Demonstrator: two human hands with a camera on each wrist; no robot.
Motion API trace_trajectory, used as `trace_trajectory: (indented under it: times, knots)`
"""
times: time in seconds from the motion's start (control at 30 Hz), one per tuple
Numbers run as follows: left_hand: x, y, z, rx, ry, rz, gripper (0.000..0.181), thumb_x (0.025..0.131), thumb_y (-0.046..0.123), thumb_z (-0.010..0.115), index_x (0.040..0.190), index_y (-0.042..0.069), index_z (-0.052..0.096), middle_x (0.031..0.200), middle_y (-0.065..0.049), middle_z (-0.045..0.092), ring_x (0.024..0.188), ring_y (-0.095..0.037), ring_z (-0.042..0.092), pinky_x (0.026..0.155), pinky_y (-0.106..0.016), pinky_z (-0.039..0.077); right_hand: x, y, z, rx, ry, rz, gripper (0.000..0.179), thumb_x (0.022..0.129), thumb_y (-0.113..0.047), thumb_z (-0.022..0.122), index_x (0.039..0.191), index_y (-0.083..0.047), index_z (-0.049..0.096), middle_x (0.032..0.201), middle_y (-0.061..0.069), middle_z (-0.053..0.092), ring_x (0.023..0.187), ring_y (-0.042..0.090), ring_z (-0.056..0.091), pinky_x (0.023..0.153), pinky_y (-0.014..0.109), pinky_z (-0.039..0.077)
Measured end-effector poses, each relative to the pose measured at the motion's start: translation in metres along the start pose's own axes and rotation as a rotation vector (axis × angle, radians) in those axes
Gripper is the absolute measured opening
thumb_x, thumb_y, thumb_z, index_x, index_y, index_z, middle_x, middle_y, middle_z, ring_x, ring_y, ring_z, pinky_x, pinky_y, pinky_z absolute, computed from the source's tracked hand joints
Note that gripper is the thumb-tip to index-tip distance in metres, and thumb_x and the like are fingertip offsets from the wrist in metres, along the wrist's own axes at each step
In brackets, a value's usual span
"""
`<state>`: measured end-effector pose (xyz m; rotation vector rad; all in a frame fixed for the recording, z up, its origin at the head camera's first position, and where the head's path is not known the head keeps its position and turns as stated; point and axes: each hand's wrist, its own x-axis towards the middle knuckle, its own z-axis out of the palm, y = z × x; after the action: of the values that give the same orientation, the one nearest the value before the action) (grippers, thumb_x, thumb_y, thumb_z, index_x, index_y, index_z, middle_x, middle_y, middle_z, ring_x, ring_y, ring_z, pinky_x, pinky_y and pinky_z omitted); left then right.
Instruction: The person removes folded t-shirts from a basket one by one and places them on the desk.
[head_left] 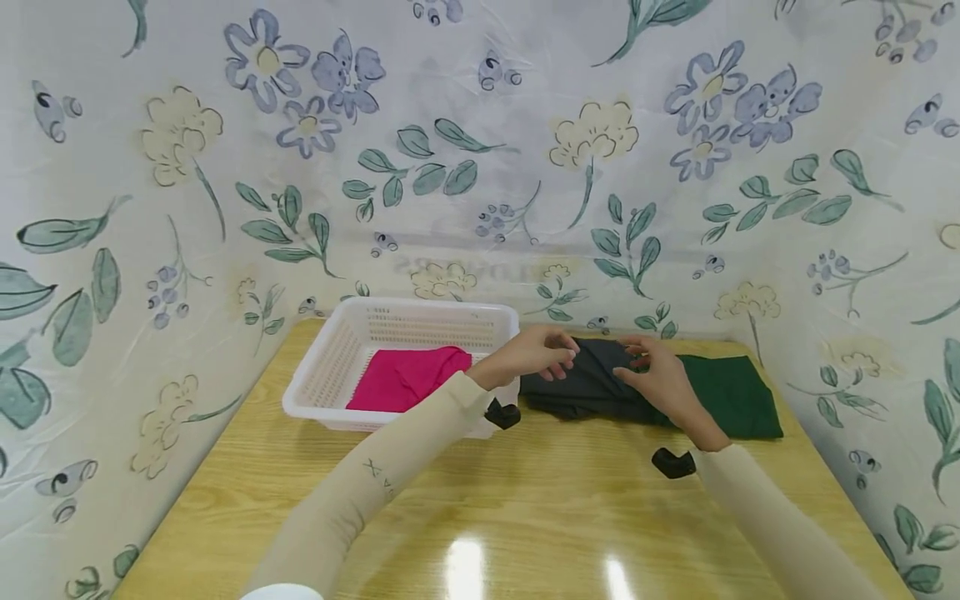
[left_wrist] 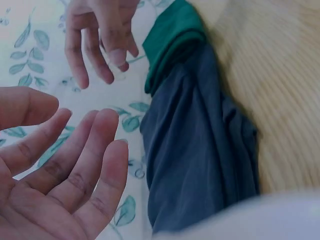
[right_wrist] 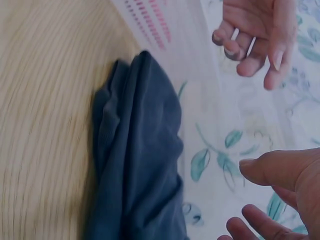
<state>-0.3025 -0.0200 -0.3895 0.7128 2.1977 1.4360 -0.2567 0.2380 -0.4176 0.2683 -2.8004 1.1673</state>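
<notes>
A dark grey folded cloth point(head_left: 592, 385) lies on the table, overlapping a dark green cloth point(head_left: 738, 396) to its right. Over the grey cloth hover both hands, facing each other with a gap between them. My left hand point(head_left: 531, 353) is near the basket's right end, its fingers loosely bent around nothing. Opposite it, my right hand point(head_left: 662, 382) holds nothing either, thumb and fingers apart. In the left wrist view the grey cloth point(left_wrist: 192, 145) lies beside the left hand point(left_wrist: 60, 192), not touched by it. The right wrist view shows the grey cloth point(right_wrist: 137, 150) rumpled into soft folds.
A white perforated plastic basket point(head_left: 311, 379) stands at the back left, with a bright pink folded cloth point(head_left: 408, 379) inside. The wooden table point(head_left: 540, 508) reaches a flower-printed curtain point(head_left: 480, 208) behind and at the sides. Black pieces sit at both wrists.
</notes>
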Motion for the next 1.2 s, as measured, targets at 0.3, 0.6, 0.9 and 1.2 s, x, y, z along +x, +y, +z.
trace_trajectory:
  times: [0.3, 0.6, 0.9, 1.2]
  knots:
    - [-0.019, -0.003, -0.028, 0.064, 0.003, -0.001, 0.020, 0.105, 0.023, 0.062, 0.117, 0.009, 0.071, 0.107, -0.014, 0.071, 0.092, -0.031, 0.070, 0.082, -0.043, 0.058, -0.001, -0.019, 0.018, 0.067, -0.020, -0.079, 0.053, 0.097, -0.017, 0.074, 0.145, -0.008, 0.055, 0.135, 0.022, 0.059, 0.115, 0.038, 0.062, 0.090, 0.054, 0.054]
    - [-0.037, -0.016, -0.055, 0.110, 0.050, -0.034, 0.021, 0.105, 0.021, 0.061, 0.117, 0.005, 0.069, 0.110, -0.018, 0.070, 0.096, -0.037, 0.070, 0.085, -0.046, 0.058, 0.000, -0.036, 0.035, 0.123, -0.044, -0.143, 0.052, 0.096, -0.015, 0.076, 0.144, -0.010, 0.057, 0.130, 0.019, 0.062, 0.111, 0.034, 0.064, 0.089, 0.050, 0.055]
    - [-0.069, -0.038, -0.091, 0.142, 0.103, -0.088, 0.019, 0.104, 0.016, 0.061, 0.114, 0.001, 0.068, 0.109, -0.022, 0.068, 0.097, -0.045, 0.068, 0.087, -0.054, 0.056, 0.003, -0.057, 0.062, 0.134, -0.085, -0.230, 0.050, 0.094, -0.013, 0.077, 0.140, -0.008, 0.059, 0.126, 0.019, 0.064, 0.106, 0.032, 0.066, 0.088, 0.048, 0.056]
    - [-0.089, -0.049, -0.125, 0.163, 0.183, -0.147, 0.025, 0.105, 0.014, 0.058, 0.119, -0.005, 0.066, 0.105, -0.020, 0.069, 0.093, -0.039, 0.069, 0.088, -0.054, 0.056, 0.008, -0.082, 0.078, 0.156, -0.090, -0.260, 0.050, 0.094, -0.013, 0.078, 0.140, -0.006, 0.060, 0.124, 0.018, 0.065, 0.105, 0.031, 0.066, 0.089, 0.046, 0.056]
